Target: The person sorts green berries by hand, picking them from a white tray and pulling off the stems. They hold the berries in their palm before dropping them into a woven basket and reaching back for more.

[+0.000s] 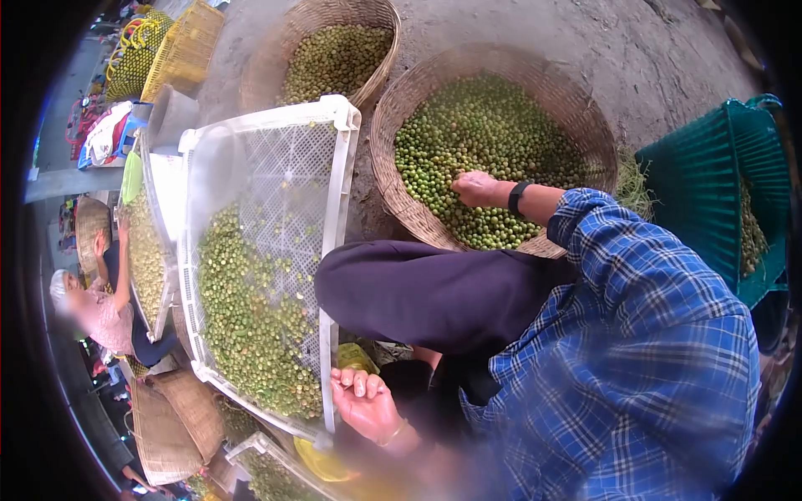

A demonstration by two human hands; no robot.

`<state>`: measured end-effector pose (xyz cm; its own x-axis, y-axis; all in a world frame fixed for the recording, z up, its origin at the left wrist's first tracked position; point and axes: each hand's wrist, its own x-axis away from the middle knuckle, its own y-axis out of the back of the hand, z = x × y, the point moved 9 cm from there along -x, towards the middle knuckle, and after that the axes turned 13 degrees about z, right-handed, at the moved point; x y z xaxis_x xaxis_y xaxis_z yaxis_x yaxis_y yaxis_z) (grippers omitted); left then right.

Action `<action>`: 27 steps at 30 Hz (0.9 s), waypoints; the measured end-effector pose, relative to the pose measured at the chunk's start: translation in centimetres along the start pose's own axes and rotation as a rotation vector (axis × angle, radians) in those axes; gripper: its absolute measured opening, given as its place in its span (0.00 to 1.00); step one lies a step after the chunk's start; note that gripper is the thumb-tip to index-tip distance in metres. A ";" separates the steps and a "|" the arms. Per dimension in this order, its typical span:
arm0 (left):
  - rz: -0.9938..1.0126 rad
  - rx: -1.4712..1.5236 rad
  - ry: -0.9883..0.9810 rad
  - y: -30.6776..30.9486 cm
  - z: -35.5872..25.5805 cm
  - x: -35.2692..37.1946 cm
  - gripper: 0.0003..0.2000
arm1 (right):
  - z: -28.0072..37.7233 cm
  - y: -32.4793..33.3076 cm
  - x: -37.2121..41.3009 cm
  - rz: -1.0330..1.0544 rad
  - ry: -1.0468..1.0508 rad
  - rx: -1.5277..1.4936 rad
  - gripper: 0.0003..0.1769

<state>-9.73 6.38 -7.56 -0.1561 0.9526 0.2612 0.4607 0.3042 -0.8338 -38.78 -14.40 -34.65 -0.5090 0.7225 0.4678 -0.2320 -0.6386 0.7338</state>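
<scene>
Neither of my hands shows in the head view. A person in a blue plaid shirt (635,359) with dark trousers sits close in front of me. One of that person's hands (474,188), with a black wristband, rests among small green fruits in a wide wicker basket (576,108). Their other hand (366,405), wearing a thin bracelet, grips the near edge of a white plastic mesh tray (338,192). The tray is tilted, and green fruits (251,317) are heaped in its lower half.
A second wicker basket (276,71) of green fruits stands beyond the tray. A green plastic crate (718,184) is at right and yellow crates (180,46) at top left. Another person (109,317) works at a second tray on the left, with woven baskets (171,422) below.
</scene>
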 end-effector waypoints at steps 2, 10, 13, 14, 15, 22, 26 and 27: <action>-0.022 -0.005 0.014 0.8 0.4 0.0 0.09 | 1.1 -0.5 -0.3 0.025 0.008 0.100 0.08; -0.033 -0.012 0.046 0.9 0.5 -0.4 0.08 | -1.4 0.6 -1.2 -0.027 -0.031 -0.271 0.05; -0.030 -0.020 0.025 0.8 0.0 -0.6 0.08 | -3.3 1.5 2.9 0.076 -0.096 -1.208 0.06; -0.027 -0.018 0.025 0.9 0.0 -0.8 0.08 | -3.0 2.7 4.6 0.071 -0.070 -1.295 0.06; -0.023 -0.016 0.027 1.0 0.0 -1.0 0.08 | -2.6 3.4 6.0 0.109 -0.075 -1.292 0.06; -0.027 0.031 0.050 0.8 0.4 -1.2 0.09 | -3.5 1.9 8.0 0.075 -0.076 -1.317 0.07; -0.105 0.055 0.036 1.1 0.4 -0.6 0.11 | -4.7 1.8 6.2 -0.026 -0.083 -1.076 0.07; -0.150 0.054 0.026 1.4 0.6 -0.3 0.12 | -4.3 2.5 6.1 -0.031 -0.122 -0.901 0.05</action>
<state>-9.54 6.51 -9.15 -0.1963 0.8967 0.3967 0.3862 0.4426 -0.8093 -46.01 -12.75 -32.08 -0.4126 0.7328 0.5410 -0.8304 -0.5468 0.1073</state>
